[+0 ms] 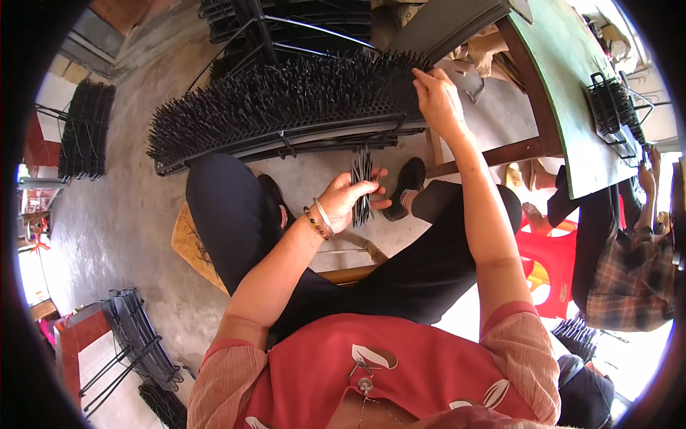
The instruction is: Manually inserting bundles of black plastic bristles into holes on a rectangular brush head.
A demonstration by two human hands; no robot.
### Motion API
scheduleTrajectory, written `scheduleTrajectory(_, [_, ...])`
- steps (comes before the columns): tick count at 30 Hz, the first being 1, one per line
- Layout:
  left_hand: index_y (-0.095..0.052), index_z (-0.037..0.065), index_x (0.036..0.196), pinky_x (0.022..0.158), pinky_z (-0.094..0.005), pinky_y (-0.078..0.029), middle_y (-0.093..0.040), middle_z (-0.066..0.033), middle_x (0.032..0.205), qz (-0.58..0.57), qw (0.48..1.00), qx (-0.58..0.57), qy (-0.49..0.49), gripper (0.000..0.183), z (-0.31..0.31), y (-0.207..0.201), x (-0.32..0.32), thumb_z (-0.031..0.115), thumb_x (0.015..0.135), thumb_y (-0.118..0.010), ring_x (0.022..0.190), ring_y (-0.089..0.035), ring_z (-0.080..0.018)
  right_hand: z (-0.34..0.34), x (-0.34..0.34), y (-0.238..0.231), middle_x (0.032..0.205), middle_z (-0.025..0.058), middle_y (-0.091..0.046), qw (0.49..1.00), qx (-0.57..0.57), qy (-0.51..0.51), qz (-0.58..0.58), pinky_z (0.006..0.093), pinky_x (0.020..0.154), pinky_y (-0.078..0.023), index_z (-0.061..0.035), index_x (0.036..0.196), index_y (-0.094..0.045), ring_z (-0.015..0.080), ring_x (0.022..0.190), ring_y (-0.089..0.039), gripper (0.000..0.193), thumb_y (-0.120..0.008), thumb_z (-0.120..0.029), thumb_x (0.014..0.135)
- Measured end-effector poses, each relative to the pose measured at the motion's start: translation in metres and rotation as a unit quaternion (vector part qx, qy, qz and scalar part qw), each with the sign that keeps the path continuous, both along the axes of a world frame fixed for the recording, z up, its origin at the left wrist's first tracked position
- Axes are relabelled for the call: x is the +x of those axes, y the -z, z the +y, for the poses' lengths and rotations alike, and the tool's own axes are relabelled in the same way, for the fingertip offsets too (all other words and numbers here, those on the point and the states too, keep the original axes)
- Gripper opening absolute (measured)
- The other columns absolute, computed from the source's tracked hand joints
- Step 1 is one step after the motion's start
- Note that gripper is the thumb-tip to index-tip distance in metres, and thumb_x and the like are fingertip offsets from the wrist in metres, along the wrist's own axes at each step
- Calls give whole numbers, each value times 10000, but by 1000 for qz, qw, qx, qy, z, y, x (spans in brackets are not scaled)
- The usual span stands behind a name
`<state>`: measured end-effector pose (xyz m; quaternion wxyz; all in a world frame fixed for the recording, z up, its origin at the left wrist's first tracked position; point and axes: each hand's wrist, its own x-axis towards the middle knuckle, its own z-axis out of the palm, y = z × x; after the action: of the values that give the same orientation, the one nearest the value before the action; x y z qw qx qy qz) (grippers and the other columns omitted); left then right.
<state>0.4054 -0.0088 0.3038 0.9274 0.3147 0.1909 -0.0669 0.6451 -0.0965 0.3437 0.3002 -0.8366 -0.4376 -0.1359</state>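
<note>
My left hand (340, 202) is closed round a bundle of thin dark rods (362, 187), held above the floor between my knees. In front of me stretches a long black perforated rack (236, 148), densely filled with upright thin black rods (279, 96). At the rack's right end, my right hand (439, 100) has its thumb and fingers pinched together over the perforated top, close to the standing rods. Whatever sits between those fingertips is too small to make out.
A green-topped table (554, 64) stands to the right, bearing another rod-filled rack (613, 107). Beside it is a person in a plaid garment (629, 272), near a red plastic stool (550, 261). More black racks stand on the left (87, 129) and lower left (143, 339).
</note>
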Motion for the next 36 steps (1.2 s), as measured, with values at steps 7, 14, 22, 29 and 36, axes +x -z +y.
scheduleTrajectory(7, [-546,-5,1148,840,-393,-545,-561,-53,1057,-2,1000,-8,-25,262,1,-4,-1,53,892,-541,886,-577,-146,-19,-7,-37,835,113,-626,984,56,-15,171,294,661,-473,-11,1006,-674,175,731,-596,253,-680,-176,815])
scheduleTrajectory(14, [-548,-22,1134,864,-361,-539,-601,-86,967,-70,993,0,-97,248,7,-6,4,51,896,-554,870,-603,-161,-15,-65,-35,900,86,-661,869,-138,-222,419,269,692,-453,9,993,-687,148,802,-592,285,-680,-228,835])
scheduleTrajectory(22, [-569,-32,1052,881,-375,-526,-605,-110,1008,-39,996,-38,-65,175,6,-13,10,46,903,-521,934,-622,-223,-11,-80,-10,782,70,-664,786,-21,-140,601,249,676,-463,28,883,-711,114,736,-584,195,-715,-133,774])
scheduleTrajectory(29, [-525,-33,1099,868,-403,-522,-594,-122,992,8,992,-26,-123,228,9,-1,9,71,904,-469,993,-606,-261,-18,-65,-36,775,35,-654,827,55,-95,552,235,661,-478,22,920,-678,78,718,-582,192,-657,-154,848])
scheduleTrajectory(36, [-537,18,1164,576,-249,-462,-577,-59,972,62,997,35,-9,278,2,3,7,150,920,-528,745,-558,-120,-40,5,-49,784,17,-631,940,188,-24,282,217,691,-464,16,943,-638,69,742,-572,167,-638,-135,872])
